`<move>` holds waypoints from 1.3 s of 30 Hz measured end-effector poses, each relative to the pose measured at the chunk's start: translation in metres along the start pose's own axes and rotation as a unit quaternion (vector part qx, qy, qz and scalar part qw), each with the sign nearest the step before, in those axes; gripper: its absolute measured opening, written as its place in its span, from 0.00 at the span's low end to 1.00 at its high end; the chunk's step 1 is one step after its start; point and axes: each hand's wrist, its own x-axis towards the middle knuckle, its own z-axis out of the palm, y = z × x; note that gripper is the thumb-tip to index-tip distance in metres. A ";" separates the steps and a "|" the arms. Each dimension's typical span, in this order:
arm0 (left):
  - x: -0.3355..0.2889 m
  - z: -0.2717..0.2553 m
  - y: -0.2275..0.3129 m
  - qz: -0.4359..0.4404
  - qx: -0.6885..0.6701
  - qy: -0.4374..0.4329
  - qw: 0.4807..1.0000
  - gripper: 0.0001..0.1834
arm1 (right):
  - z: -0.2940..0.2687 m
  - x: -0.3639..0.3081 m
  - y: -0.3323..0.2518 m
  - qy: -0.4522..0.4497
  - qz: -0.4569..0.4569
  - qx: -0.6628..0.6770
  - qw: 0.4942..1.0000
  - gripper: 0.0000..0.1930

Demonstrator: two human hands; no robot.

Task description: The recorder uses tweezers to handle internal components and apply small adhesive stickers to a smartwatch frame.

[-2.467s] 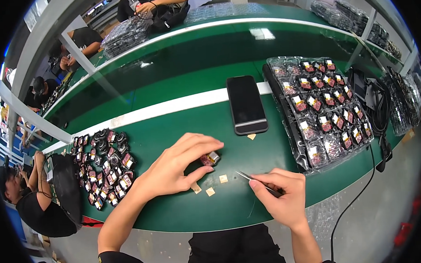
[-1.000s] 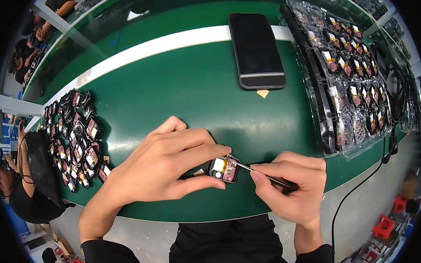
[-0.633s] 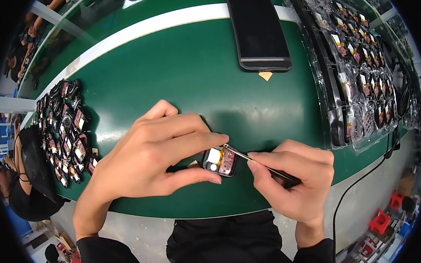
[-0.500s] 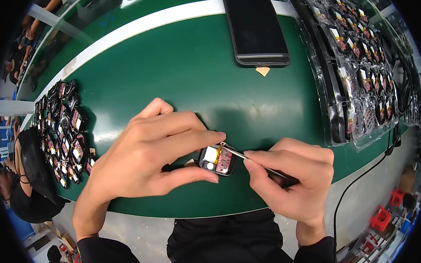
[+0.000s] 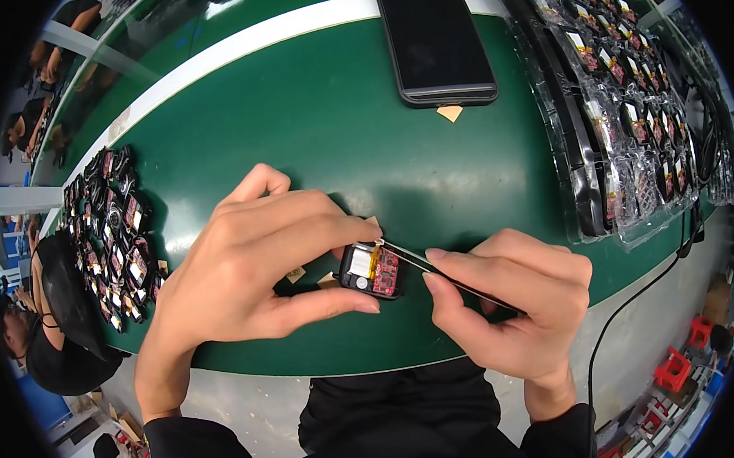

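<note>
My left hand (image 5: 262, 266) grips a small black device housing (image 5: 370, 270) between thumb and forefinger, low over the green table. Inside the housing lie a red circuit board, a white battery-like block with yellow tape, and a round silvery part. Pinched in my right hand (image 5: 522, 300) is a pair of metal tweezers (image 5: 413, 260). Their tips meet the housing's upper edge beside my left fingertip. Whether the tips hold anything is too small to tell. Small tan paper pieces (image 5: 328, 281) rest partly behind the left thumb.
A black smartphone (image 5: 437, 46) lies at the back, a tan scrap (image 5: 450, 113) below it. Clear plastic trays (image 5: 624, 119) of similar devices fill the right side. Several open units (image 5: 118, 240) are heaped at the left edge. A black cable (image 5: 624, 308) hangs at the right; another person (image 5: 60, 324) sits left.
The housing has shifted slightly left and up with both hands. The tweezers have moved a little left along with it, their tips still at its upper edge.
</note>
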 end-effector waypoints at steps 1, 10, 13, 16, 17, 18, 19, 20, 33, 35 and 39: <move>0.000 0.000 0.000 -0.002 0.000 -0.002 1.000 0.34 | 0.001 0.000 0.001 -0.001 0.001 0.001 1.000 0.12; -0.002 -0.002 -0.003 -0.013 -0.017 -0.006 1.000 0.35 | 0.004 0.001 0.002 0.001 -0.052 -0.003 0.999 0.13; -0.002 -0.005 -0.010 -0.017 -0.038 -0.031 0.999 0.36 | -0.001 0.003 0.000 -0.027 -0.010 0.017 0.999 0.12; -0.001 -0.006 -0.012 -0.005 -0.052 -0.039 0.998 0.37 | -0.004 0.004 -0.002 -0.037 0.007 0.034 0.999 0.10; -0.002 -0.005 -0.012 0.006 -0.062 -0.031 0.998 0.37 | -0.004 0.004 -0.002 -0.042 0.007 0.037 0.998 0.10; -0.002 -0.005 -0.012 0.003 -0.062 -0.033 0.998 0.37 | -0.004 0.003 -0.002 -0.047 0.008 0.039 0.998 0.10; -0.002 -0.005 -0.012 0.010 -0.057 -0.032 0.998 0.37 | -0.003 0.003 -0.002 -0.047 0.009 0.041 0.998 0.10; -0.002 -0.005 -0.012 0.018 -0.053 -0.032 0.998 0.36 | -0.003 0.003 -0.001 -0.047 0.009 0.040 0.998 0.10; 0.000 -0.004 -0.011 0.022 -0.052 -0.038 0.998 0.34 | -0.005 0.003 -0.001 -0.067 0.011 0.042 0.997 0.10; 0.001 -0.004 -0.009 0.019 -0.047 -0.036 0.998 0.32 | -0.005 0.003 0.000 -0.067 0.006 0.039 0.997 0.11; 0.003 -0.005 -0.009 0.031 -0.042 -0.042 0.998 0.30 | -0.005 0.002 0.000 -0.069 0.004 0.027 0.997 0.11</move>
